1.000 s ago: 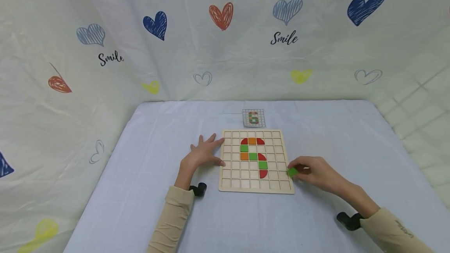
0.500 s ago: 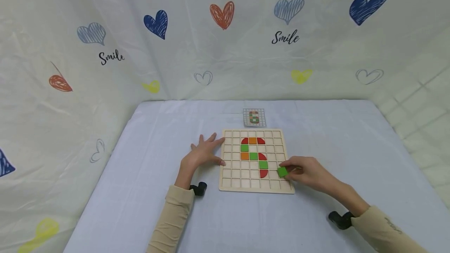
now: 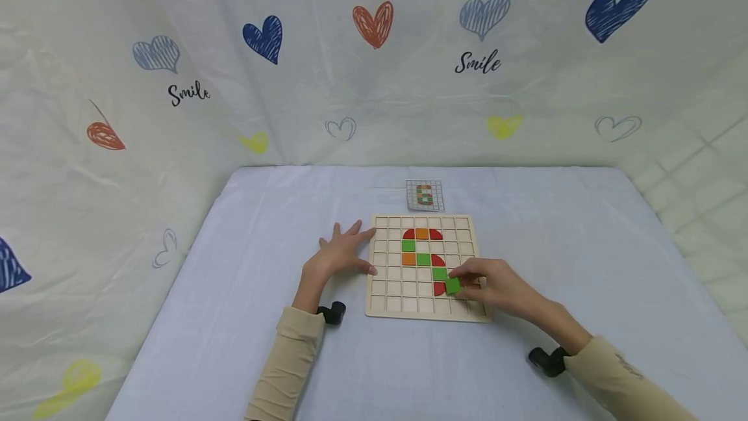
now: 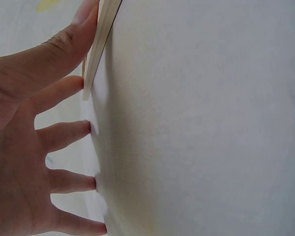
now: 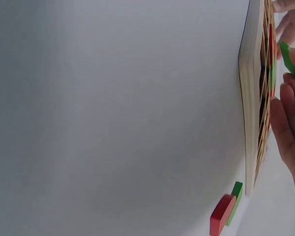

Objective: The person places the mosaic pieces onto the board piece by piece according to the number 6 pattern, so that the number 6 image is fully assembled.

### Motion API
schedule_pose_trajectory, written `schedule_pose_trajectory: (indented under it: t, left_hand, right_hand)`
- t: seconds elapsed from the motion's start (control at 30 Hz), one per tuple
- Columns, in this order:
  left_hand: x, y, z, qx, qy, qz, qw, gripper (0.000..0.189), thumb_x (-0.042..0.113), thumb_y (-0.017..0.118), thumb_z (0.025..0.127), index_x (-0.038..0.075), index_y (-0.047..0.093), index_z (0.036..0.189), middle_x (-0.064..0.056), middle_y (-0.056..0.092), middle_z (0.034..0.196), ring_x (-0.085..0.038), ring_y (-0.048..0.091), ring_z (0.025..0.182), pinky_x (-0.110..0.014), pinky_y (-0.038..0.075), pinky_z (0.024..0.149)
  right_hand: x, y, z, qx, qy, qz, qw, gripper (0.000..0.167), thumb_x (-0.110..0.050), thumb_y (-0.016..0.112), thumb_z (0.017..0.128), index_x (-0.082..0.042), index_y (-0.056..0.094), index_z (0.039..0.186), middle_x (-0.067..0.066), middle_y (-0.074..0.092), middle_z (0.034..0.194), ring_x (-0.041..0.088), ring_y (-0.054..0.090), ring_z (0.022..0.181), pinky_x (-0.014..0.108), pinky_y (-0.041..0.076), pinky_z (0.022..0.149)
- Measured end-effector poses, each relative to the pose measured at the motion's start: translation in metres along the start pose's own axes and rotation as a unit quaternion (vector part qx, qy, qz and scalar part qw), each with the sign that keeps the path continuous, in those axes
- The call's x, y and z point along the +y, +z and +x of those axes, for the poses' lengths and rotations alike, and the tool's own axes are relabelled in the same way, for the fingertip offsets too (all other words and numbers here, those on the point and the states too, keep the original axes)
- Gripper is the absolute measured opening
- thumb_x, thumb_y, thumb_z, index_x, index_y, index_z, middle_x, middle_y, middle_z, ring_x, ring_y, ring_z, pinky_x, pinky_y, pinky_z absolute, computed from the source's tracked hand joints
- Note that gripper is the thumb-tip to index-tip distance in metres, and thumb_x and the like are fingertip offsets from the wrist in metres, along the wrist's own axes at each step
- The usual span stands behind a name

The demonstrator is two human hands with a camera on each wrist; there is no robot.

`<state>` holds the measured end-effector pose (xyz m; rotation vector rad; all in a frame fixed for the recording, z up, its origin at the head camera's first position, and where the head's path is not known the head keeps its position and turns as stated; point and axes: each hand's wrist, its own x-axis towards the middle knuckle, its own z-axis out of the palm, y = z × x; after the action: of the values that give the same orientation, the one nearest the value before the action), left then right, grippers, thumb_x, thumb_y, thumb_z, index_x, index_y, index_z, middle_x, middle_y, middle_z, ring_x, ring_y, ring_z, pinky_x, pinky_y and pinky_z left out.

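A wooden grid board [image 3: 397, 304] lies on the table. Set into its cells are red rounded tiles [image 3: 408, 234], orange square tiles [image 3: 422, 234] and green square tiles [image 3: 408, 245]. My right hand [image 3: 499, 286] pinches another green square tile [image 3: 452, 286] between thumb and fingers, over the board just right of the lowest red tile [image 3: 439, 289]. That green tile [image 5: 291, 64] looks tilted in the right wrist view. With fingers spread, my left hand [image 3: 336, 257] touches the board's left edge with thumb and index finger; its other fingertips [image 4: 88, 127] rest on the cloth.
Behind the board lies a small pattern card [image 3: 425, 195] with a coloured figure on a grid. In the right wrist view a loose red block [image 5: 222, 215] and a green block [image 5: 237, 191] stand near the board's edge. A printed curtain [image 3: 304, 83] hangs behind the table.
My right hand has moved left, carrying the green tile from the board's right edge to beside the lowest red tile. My left hand stays at the left edge.
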<state>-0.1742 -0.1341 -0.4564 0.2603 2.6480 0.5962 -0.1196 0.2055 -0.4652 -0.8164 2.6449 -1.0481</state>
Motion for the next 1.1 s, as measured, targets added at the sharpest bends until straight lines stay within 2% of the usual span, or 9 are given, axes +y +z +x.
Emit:
schedule_pose_trajectory:
  t: [0.23, 0.4, 0.53, 0.87, 1.1]
  left_hand:
    - [0.000, -0.001, 0.000, 0.001, 0.000, 0.001, 1.0000, 0.096, 0.043, 0.087, 0.080, 0.029, 0.038, 0.161, -0.009, 0.018, 0.173, -0.055, -0.001, 0.155, -0.083, 0.008, 0.113]
    - [0.001, -0.002, 0.000, 0.001, 0.000, -0.001, 1.0000, 0.096, 0.043, 0.087, 0.079, 0.028, 0.039, 0.160, -0.009, 0.018, 0.173, -0.055, -0.001, 0.155, -0.083, 0.008, 0.113]
    - [0.001, -0.002, -0.001, -0.001, 0.002, -0.001, 1.0000, 0.096, 0.043, 0.087, 0.079, 0.028, 0.038, 0.161, -0.009, 0.018, 0.173, -0.055, -0.001, 0.155, -0.083, 0.008, 0.113]
    - [0.002, -0.003, -0.002, 0.000, 0.002, -0.002, 1.0000, 0.095, 0.042, 0.087, 0.080, 0.027, 0.038, 0.161, -0.010, 0.018, 0.173, -0.056, -0.001, 0.155, -0.083, 0.008, 0.113]
    - [0.001, -0.002, -0.001, 0.000, 0.004, -0.004, 1.0000, 0.095, 0.042, 0.087, 0.080, 0.027, 0.039, 0.160, -0.010, 0.018, 0.173, -0.055, -0.002, 0.155, -0.084, 0.008, 0.113]
  right_hand:
    - [-0.005, 0.008, 0.006, 0.001, -0.013, 0.018, 0.9997, 0.027, -0.007, 0.085, 0.083, -0.006, 0.077, 0.109, -0.001, 0.073, 0.098, 0.012, 0.062, 0.084, 0.027, 0.060, 0.078]
    - [-0.008, 0.014, 0.013, 0.000, -0.031, 0.017, 0.9994, 0.027, -0.008, 0.086, 0.081, -0.007, 0.077, 0.107, -0.004, 0.071, 0.092, 0.013, 0.060, 0.080, 0.024, 0.056, 0.073]
    - [-0.012, 0.016, 0.018, -0.011, -0.025, 0.015, 0.9995, 0.028, -0.011, 0.087, 0.081, -0.008, 0.078, 0.107, -0.005, 0.071, 0.091, 0.011, 0.056, 0.077, 0.021, 0.049, 0.066]
    - [-0.020, 0.022, 0.028, -0.022, -0.027, -0.011, 0.9993, 0.027, -0.013, 0.087, 0.082, -0.007, 0.077, 0.107, -0.001, 0.073, 0.096, 0.014, 0.061, 0.084, 0.025, 0.057, 0.077]
    - [-0.024, 0.025, 0.035, -0.029, -0.007, -0.035, 0.9990, 0.027, -0.014, 0.088, 0.081, -0.007, 0.077, 0.105, -0.004, 0.073, 0.094, 0.011, 0.060, 0.084, 0.024, 0.054, 0.075]
